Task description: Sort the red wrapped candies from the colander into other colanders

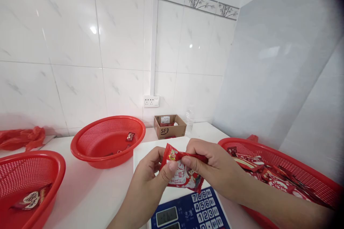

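Note:
Both my hands hold one red and white snack packet (182,175) above a weighing scale (188,211) with a blue keypad. My left hand (150,173) pinches the packet's lower left side with thumb and fingers. My right hand (212,166) grips its top edge from the right. The packet carries a cartoon print and is slightly crumpled at the top.
A red mesh basket (317,182) at right holds several similar packets. Another red basket (107,141) behind holds a few small packets, and a third (29,182) at left holds one. A small cardboard box (170,126), a clear bottle (189,118) and a red bag (23,137) stand near the tiled wall.

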The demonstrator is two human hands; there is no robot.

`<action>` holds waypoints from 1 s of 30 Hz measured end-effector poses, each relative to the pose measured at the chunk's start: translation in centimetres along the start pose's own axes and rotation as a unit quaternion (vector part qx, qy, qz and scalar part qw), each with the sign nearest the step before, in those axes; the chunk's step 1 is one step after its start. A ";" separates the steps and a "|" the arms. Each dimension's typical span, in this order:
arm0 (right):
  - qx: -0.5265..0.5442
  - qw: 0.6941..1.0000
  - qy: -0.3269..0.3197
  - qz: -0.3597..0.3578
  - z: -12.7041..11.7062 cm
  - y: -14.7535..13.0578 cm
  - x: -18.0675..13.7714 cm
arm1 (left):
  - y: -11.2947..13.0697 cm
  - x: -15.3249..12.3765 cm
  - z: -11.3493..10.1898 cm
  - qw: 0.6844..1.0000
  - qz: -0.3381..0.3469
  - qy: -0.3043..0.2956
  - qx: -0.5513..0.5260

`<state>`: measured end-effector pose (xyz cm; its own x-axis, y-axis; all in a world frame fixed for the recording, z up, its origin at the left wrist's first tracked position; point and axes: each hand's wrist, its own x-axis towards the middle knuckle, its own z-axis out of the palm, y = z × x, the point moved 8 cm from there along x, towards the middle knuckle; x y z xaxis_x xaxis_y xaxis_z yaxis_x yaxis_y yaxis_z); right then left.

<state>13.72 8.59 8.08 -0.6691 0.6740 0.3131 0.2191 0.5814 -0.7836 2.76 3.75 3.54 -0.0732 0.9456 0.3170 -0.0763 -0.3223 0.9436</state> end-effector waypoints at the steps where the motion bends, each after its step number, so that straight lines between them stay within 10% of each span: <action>1: 0.016 1.000 0.002 0.010 -0.1 0.1 0.0 | 0.1 0.0 0.1 1.000 0.002 -0.007 -0.002; 14: 0.063 0.984 -0.109 0.123 1.0 2.1 -0.7 | 0.3 -0.1 -0.4 0.998 0.016 0.045 0.048; 24: 0.104 0.989 -0.056 0.087 0.9 2.2 -0.7 | -0.4 0.3 0.5 1.000 -0.006 0.012 -0.002; 30: 0.181 0.970 -0.128 0.099 2.0 2.1 -0.7 | -0.3 0.2 0.4 0.999 -0.001 0.031 -0.017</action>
<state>13.20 8.44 5.17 -0.8032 0.5949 0.0296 0.1290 0.2223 -0.9664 3.14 4.06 3.38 -0.1350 0.9418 0.3078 -0.1099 -0.3230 0.9400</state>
